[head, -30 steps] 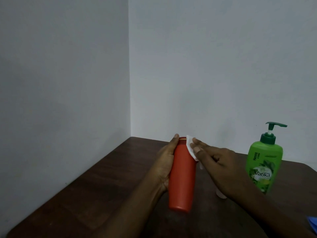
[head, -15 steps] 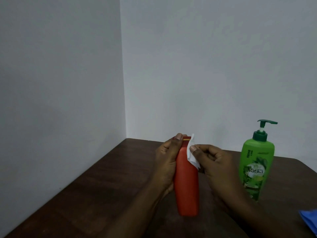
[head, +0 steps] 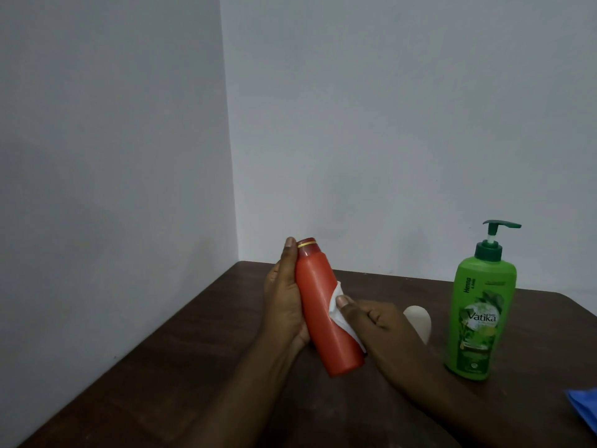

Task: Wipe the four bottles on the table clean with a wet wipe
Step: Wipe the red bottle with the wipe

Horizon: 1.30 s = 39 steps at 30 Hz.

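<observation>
As the left hand grips the red bottle, the right hand pinches a wipe; green bottle reads "Vatika".

A dark brown wooden table stands pushed into a corner where two plain pale grey walls meet. At the table's right edge, near its front, the corner of a blue thing shows, cut off by the frame.

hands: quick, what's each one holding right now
Left hand: grips the orange bottle.
Right hand: pinches the wet wipe against the bottle's side.
</observation>
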Available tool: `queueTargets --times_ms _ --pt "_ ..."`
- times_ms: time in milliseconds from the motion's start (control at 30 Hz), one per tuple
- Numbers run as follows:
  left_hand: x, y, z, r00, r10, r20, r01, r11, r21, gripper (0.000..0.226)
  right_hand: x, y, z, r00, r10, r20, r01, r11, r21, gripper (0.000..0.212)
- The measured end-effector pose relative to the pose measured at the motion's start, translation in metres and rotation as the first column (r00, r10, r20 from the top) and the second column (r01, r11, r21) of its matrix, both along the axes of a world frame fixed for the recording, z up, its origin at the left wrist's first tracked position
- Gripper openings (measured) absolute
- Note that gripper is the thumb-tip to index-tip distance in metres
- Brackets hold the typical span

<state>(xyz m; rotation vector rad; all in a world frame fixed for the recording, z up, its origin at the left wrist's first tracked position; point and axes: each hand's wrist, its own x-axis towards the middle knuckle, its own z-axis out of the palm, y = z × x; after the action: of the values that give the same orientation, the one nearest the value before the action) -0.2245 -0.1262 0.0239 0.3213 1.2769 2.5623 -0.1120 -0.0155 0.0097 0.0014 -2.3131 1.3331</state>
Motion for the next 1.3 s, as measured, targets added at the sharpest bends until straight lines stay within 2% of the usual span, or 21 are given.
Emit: queueTargets --times_ms 133,233,300,400,533,633,700,767,833,933,1033,1067,1100,1167,1300 --pt "-0.006 -0.005 0.002 0.999 0.024 0.036 -0.025 0.999 0.034 0.049 0.003 0.003 0.005 0.994 0.066 0.093 -0.066 0.998 -0.006 0.059" --pt "-0.008 -0.007 0.003 0.997 0.009 0.073 -0.011 1.000 0.029 0.056 0.003 0.009 0.010 0.975 0.177 0.135 -0.177 0.984 -0.014 0.053" --pt "-0.009 -0.007 0.003 0.996 -0.001 0.084 -0.003 0.999 0.042 0.055 0.006 0.013 0.016 0.961 0.223 0.166 -0.232 0.972 0.036 0.053" --pt "-0.009 -0.006 0.003 0.994 -0.013 0.107 0.006 0.998 0.061 0.058 0.011 0.018 0.025 0.936 0.262 0.235 -0.297 0.946 0.128 0.057" --pt "-0.010 -0.006 0.003 0.989 -0.044 0.145 0.037 0.998 0.051 0.071 0.016 0.022 0.034 0.915 0.262 0.306 -0.321 0.933 0.163 0.055" --pt "-0.007 -0.005 0.003 0.985 -0.095 0.142 0.091 0.995 0.035 0.070 0.015 0.016 0.031 0.957 0.198 0.214 -0.248 0.938 0.242 0.052" --pt "-0.002 -0.001 0.002 0.979 -0.156 0.129 0.156 0.988 0.007 0.082 0.012 0.012 0.028 0.982 0.141 0.127 -0.169 0.954 0.249 0.050" --pt "0.002 0.004 -0.001 0.969 -0.223 0.102 0.224 0.975 0.008 0.096 0.009 0.010 0.025 0.996 0.076 0.048 -0.084 0.977 0.194 0.048" --pt "0.008 0.009 -0.004 0.963 -0.263 0.057 0.264 0.965 -0.001 0.097 0.006 0.011 0.025 1.000 -0.001 -0.011 0.002 0.996 0.085 0.045" --pt "0.020 0.015 -0.006 0.962 -0.270 -0.037 0.269 0.962 -0.039 0.079 0.002 0.015 0.024 0.993 -0.098 -0.071 0.097 0.995 -0.015 0.037" --pt "0.026 0.018 -0.006 0.963 -0.246 -0.107 0.239 0.968 -0.073 0.057 -0.002 0.015 0.024 0.981 -0.149 -0.125 0.118 0.967 -0.225 0.011" --pt "0.027 0.018 -0.006 0.960 -0.245 -0.132 0.237 0.969 -0.077 0.051 -0.003 0.016 0.023 0.974 -0.171 -0.146 0.122 0.948 -0.295 0.022" --pt "0.028 0.018 -0.005 0.958 -0.241 -0.152 0.231 0.969 -0.084 0.045 -0.003 0.017 0.024 0.964 -0.206 -0.167 0.146 0.938 -0.313 0.029" --pt "0.030 0.018 -0.005 0.958 -0.223 -0.183 0.207 0.973 -0.103 0.036 -0.001 0.017 0.024 0.940 -0.258 -0.223 0.201 0.947 -0.250 0.027" --pt "0.032 0.019 -0.005 0.962 -0.180 -0.205 0.165 0.982 -0.090 0.033 -0.002 0.016 0.018 0.937 -0.246 -0.247 0.207 0.963 -0.172 0.029"
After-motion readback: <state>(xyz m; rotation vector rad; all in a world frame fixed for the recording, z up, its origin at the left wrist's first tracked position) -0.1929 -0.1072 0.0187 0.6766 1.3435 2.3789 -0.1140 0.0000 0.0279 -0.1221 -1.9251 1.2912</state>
